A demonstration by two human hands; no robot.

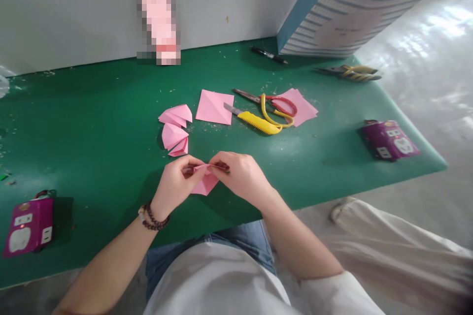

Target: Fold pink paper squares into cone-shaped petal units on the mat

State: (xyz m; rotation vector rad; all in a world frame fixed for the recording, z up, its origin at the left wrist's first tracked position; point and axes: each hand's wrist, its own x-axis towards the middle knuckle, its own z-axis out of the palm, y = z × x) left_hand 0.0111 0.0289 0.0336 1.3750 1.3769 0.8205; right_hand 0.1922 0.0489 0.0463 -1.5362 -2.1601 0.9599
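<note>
My left hand (175, 184) and my right hand (240, 177) pinch a folded sheet of pink paper (204, 183) between them, its lower corner hanging toward the green mat (92, 123). Left of the hands lie several folded pink paper pieces (174, 136). Above them is a flat creased pink square (213, 107). Farther right, a yellow utility knife (256, 122) and scissors with red and yellow handles (275, 108) rest partly on another pink sheet (303, 106). None of these touch my hands.
Purple power strips sit at the mat's left (28, 226) and right (388, 140). A black pen (268, 54) and yellow-handled pliers (349, 73) lie near the back, beside a striped bag (332, 15). Paper scraps dot the mat. A wall stands behind it.
</note>
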